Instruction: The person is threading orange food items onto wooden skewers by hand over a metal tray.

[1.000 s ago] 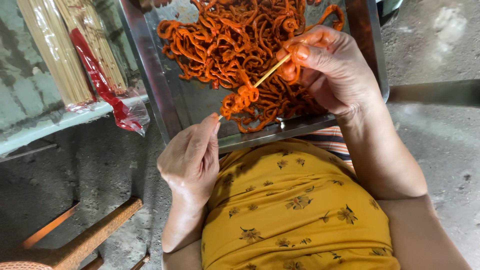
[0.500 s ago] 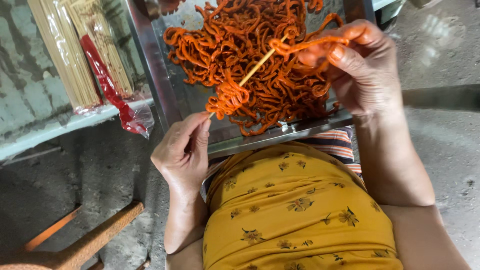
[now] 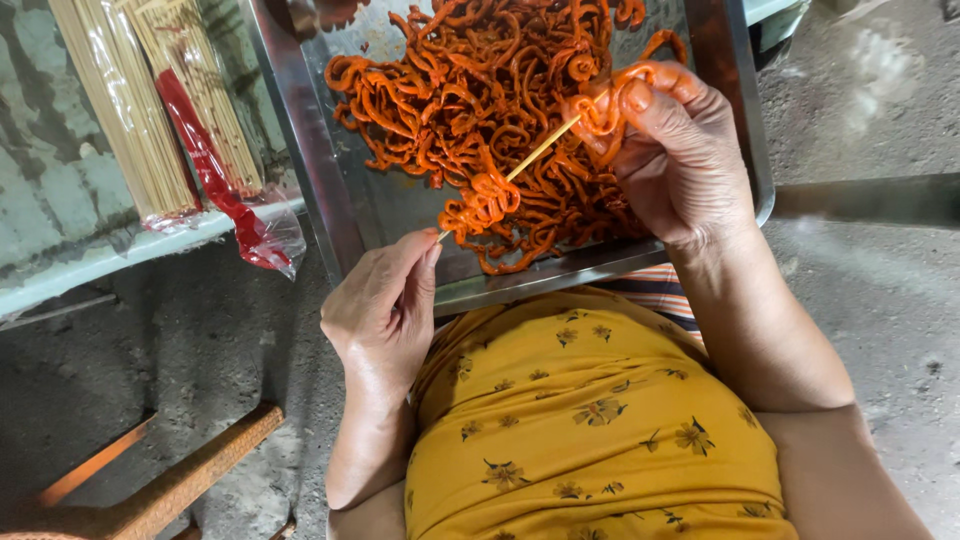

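The left hand (image 3: pixel 385 305) was closed in a pinch on the near end of a thin pale bamboo skewer (image 3: pixel 540 150), which slanted up and to the right across a shallow rectangular steel tray (image 3: pixel 310 150). The right hand (image 3: pixel 680 150) had its fingers curled shut around a bright orange spiced strip (image 3: pixel 605 105) at the far tip of the stick, pressing it onto the point. A folded bunch of threaded orange strips (image 3: pixel 480 200) already sat on the skewer just beyond the left fingers, hanging over the heap of loose orange strips (image 3: pixel 470 70) that filled the tray, whose near rim lay against the lap in yellow flowered cloth (image 3: pixel 590 420). The sharp tip was buried among the right fingertips, so a hard push could have pricked a finger, and the greasy-looking strip could have torn or slid off, since the thin stick might flex under sideways force. To the left, on a pale ledge (image 3: pixel 90 270), lay two long clear plastic packs of bamboo skewers (image 3: pixel 130 110), upright in the view, with a crumpled red-and-clear plastic wrapper (image 3: pixel 230 200) trailing off the ledge edge; any printing on them was too small to tell
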